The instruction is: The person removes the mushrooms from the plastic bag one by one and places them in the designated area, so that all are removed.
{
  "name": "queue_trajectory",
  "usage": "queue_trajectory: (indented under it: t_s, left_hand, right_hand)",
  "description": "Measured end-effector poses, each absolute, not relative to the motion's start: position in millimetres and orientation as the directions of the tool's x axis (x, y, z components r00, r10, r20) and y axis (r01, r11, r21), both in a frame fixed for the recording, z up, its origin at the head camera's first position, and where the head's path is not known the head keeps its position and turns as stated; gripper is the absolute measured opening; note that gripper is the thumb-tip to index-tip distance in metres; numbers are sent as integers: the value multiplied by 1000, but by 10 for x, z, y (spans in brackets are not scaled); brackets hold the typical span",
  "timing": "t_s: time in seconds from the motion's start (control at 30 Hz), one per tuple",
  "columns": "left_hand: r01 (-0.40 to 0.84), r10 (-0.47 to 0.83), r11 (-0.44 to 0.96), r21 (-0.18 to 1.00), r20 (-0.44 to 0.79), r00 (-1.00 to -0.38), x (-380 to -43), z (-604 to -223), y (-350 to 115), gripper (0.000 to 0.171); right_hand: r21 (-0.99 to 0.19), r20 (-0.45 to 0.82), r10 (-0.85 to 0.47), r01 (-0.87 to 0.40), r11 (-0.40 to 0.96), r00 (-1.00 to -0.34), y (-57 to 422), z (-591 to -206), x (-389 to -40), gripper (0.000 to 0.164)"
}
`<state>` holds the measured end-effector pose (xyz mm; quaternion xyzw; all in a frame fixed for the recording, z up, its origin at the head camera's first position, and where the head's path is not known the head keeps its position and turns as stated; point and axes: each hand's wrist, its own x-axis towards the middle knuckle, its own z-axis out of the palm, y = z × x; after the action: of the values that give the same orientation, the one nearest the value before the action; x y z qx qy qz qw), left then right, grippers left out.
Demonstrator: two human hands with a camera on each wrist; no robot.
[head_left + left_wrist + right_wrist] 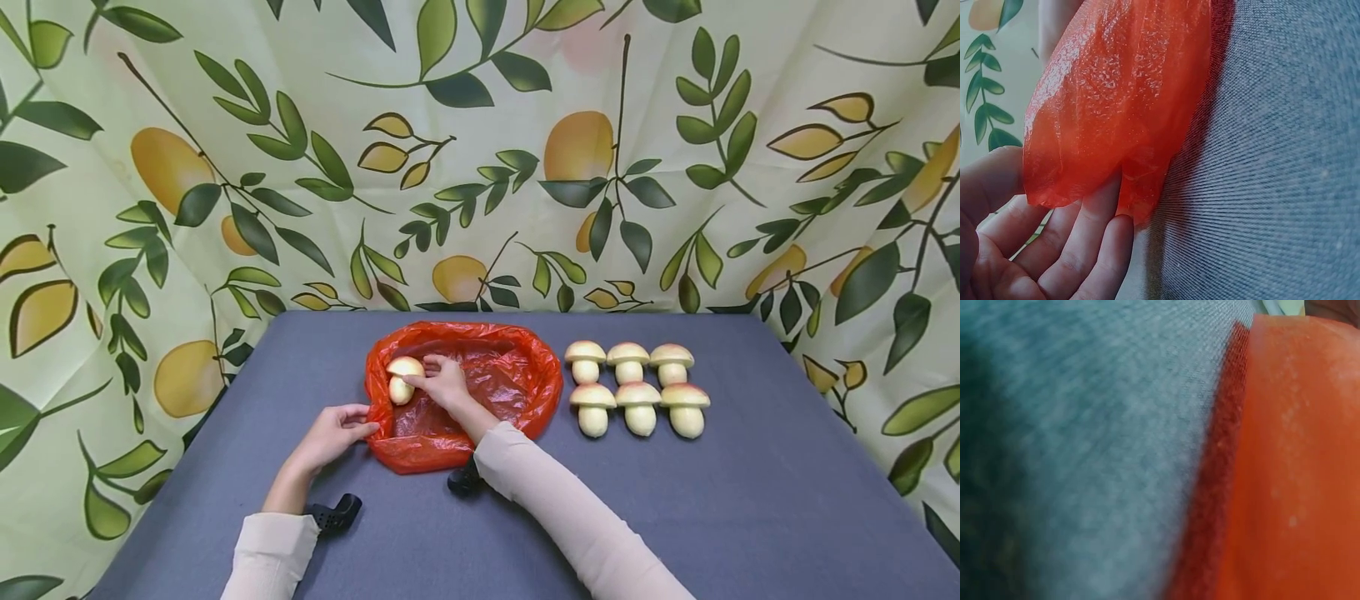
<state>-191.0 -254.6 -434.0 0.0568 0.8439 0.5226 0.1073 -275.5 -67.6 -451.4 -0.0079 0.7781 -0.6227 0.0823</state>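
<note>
A red plastic bag [465,457] lies with its mouth spread wide and its rim folded out. My left hand [335,435] pinches the bag's left rim; in the left wrist view the thumb is on one side of the red film [1116,94] and the fingers on the other. Inside the left part of the bag, my right hand [447,385] holds a toy mushroom [402,392] with a pale stem and a tan cap, thumb and fingertips at its right side. The right wrist view has only the bag's outer wall [1297,475] up close, with the grip hidden.
Several similar mushrooms [639,407] stand in two rows to the right of the bag. The blue-grey cloth-covered table [750,517] reaches back to a leaf-and-fruit patterned curtain [495,125]. Black wrist cameras [337,512] sit by both wrists.
</note>
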Motion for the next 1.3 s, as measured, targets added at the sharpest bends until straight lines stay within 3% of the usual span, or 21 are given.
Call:
queue_trajectory:
  t_s: [0.53, 1.3]
  left_hand:
    - [-27, 191, 461, 887, -129, -973, -1931, -4358, -2511, 39]
    - [-26, 193, 475, 880, -133, -972, -1931, -4364, -2558, 39]
  right_hand:
    - [-967, -30, -124, -3, 254, -992, -720, -4550, -2740, 50]
    - [-979, -170, -132, 152, 135, -977, -616, -4428, -2634, 48]
